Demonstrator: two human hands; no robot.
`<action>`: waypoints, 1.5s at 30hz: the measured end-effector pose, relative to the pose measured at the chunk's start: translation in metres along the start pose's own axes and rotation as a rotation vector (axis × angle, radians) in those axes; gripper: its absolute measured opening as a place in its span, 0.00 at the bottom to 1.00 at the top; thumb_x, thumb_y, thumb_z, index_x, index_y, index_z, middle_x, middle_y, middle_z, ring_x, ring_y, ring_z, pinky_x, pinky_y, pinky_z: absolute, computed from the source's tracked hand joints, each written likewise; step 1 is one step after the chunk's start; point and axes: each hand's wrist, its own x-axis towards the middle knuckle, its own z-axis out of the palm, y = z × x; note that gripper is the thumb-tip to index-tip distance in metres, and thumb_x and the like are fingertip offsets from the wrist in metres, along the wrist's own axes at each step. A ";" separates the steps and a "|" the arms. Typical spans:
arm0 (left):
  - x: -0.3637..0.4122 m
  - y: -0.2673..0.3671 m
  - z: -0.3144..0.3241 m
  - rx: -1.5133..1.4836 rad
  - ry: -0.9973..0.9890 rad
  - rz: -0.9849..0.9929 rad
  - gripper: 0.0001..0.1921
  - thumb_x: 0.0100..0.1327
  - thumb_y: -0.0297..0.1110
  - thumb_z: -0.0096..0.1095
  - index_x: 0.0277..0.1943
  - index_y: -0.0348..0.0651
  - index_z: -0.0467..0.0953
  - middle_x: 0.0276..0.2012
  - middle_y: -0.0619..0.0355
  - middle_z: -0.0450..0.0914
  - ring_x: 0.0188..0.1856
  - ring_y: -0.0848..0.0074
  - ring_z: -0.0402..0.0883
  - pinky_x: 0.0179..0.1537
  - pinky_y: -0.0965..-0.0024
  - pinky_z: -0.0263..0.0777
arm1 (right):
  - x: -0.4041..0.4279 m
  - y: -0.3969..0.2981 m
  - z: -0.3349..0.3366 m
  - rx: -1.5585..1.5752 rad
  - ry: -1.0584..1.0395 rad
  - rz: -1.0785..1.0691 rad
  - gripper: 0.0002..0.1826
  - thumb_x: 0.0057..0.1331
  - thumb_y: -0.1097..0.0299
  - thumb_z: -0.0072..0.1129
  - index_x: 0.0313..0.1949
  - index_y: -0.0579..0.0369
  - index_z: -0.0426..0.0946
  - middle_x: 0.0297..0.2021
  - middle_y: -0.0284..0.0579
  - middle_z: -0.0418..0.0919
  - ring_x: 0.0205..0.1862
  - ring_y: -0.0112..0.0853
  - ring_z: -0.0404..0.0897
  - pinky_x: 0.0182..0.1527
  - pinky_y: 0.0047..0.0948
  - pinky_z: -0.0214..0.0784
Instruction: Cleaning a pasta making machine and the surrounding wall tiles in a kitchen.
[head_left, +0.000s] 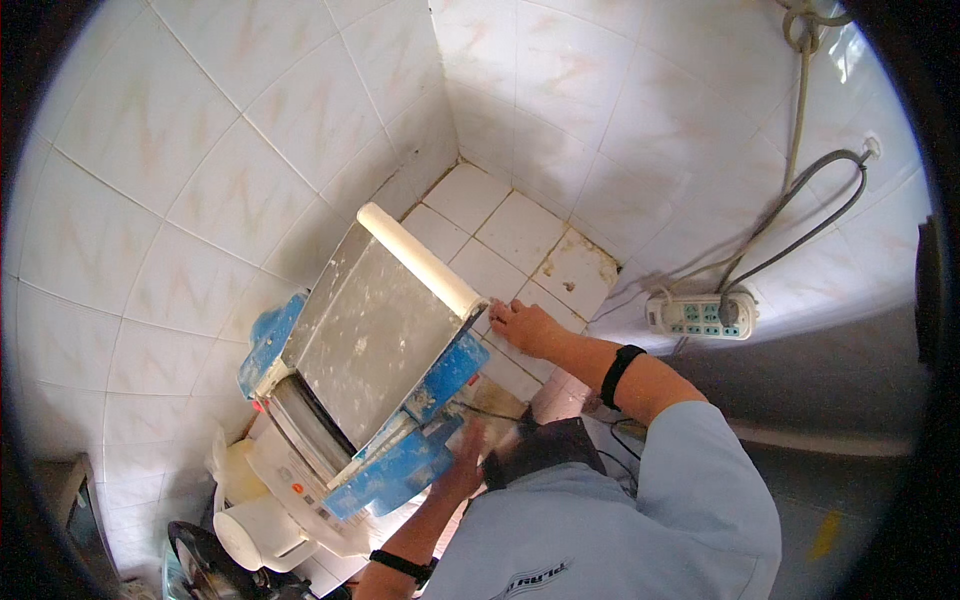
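Observation:
A dough roller machine with blue side housings (431, 382) and a flour-dusted metal feed tray (382, 337) stands on white tiles. A cream roller (420, 259) runs along the tray's far edge, and steel rollers (313, 427) lie at its lower left. My right hand (521, 326) is at the roller's right end, fingers curled; whether it grips anything cannot be told. My left hand (471, 457) is blurred beside the lower blue housing, near a dark cable. Its fingers are partly hidden and its hold is unclear.
A white plastic pitcher (259, 532) stands by the machine's lower left, near a plastic bag (229, 465). Tiled walls meet behind the machine. On the right hangs a power strip (701, 315) with a plug and looped cables (795, 195). Dark objects (210, 562) sit at lower left.

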 end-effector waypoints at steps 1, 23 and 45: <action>-0.001 -0.002 0.003 -0.003 0.004 0.001 0.41 0.51 0.22 0.55 0.66 0.41 0.41 0.67 0.46 0.39 0.68 0.57 0.44 0.65 0.60 0.43 | -0.001 -0.004 0.003 -0.004 -0.001 -0.003 0.21 0.52 0.72 0.52 0.48 0.52 0.65 0.53 0.45 0.62 0.46 0.40 0.70 0.35 0.35 0.73; 0.001 -0.027 0.023 0.291 0.286 0.206 0.37 0.52 0.30 0.56 0.64 0.36 0.49 0.66 0.46 0.47 0.56 0.52 0.67 0.52 0.59 0.67 | -0.065 0.047 -0.015 0.664 0.506 0.448 0.09 0.49 0.75 0.54 0.33 0.56 0.72 0.34 0.44 0.74 0.36 0.31 0.76 0.35 0.30 0.72; -0.089 0.021 -0.024 -0.410 0.285 0.082 0.22 0.60 0.31 0.53 0.58 0.44 0.63 0.55 0.50 0.68 0.50 0.61 0.74 0.50 0.65 0.69 | -0.082 0.005 -0.160 2.048 0.715 0.316 0.17 0.60 0.70 0.41 0.49 0.52 0.63 0.44 0.46 0.71 0.39 0.33 0.76 0.37 0.31 0.74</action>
